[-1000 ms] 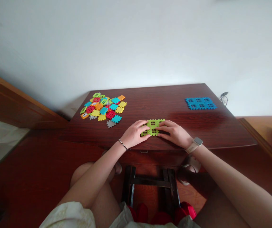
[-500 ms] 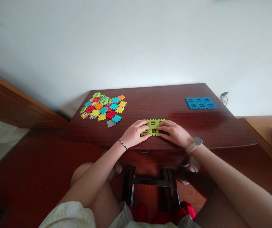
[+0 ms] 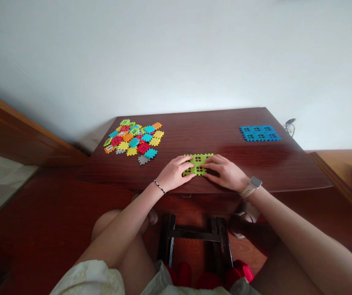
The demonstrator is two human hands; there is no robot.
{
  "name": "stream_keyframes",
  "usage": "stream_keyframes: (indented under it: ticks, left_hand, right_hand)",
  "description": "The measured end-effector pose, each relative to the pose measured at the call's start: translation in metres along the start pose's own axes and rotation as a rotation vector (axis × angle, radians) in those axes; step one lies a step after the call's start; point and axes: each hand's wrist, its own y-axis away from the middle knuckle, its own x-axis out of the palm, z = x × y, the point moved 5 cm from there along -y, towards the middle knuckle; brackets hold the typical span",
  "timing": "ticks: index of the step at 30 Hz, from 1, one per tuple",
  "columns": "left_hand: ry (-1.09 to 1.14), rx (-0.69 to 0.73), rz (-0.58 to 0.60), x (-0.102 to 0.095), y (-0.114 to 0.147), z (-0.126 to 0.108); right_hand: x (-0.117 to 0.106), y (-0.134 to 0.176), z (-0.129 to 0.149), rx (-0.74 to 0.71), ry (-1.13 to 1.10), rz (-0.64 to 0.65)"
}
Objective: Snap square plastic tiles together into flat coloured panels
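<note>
A green panel of joined interlocking tiles point(image 3: 198, 164) with window cut-outs lies on the table near its front edge. My left hand point(image 3: 176, 172) grips the panel's left end, fingers on top and thumb along the near side. Over the right end, my right hand point(image 3: 225, 172) holds it the same way, with fingertips on the tiles. Both hands cover the panel's ends, so its full length is partly hidden. The toothed edges show along the far and near sides between the hands.
A heap of loose interlocking tiles point(image 3: 133, 138) in several colours lies on the table's left. A joined blue panel point(image 3: 259, 133) lies flat at the right. The dark wooden table point(image 3: 200, 127) stands against a white wall. Beyond its right edge is a black cable point(image 3: 290, 123).
</note>
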Motion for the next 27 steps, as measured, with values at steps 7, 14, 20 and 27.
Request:
stream_keyframes:
  ticks: [7, 14, 20, 27]
  left_hand:
    - [-0.030, 0.002, 0.014, 0.000, 0.000, -0.003]
    - [-0.070, 0.046, 0.020, -0.002, -0.002, -0.008]
    - [-0.088, 0.030, 0.020, 0.003, 0.000, -0.010]
    - [-0.117, 0.040, 0.052, 0.004, -0.001, -0.012]
  right_hand:
    - [-0.001, -0.001, 0.002, 0.007, -0.007, 0.001]
    - [0.002, -0.002, 0.003, 0.028, 0.039, 0.033]
    - [0.005, 0.000, 0.004, 0.037, 0.053, 0.022]
    - [0.008, 0.000, 0.004, 0.045, 0.054, 0.036]
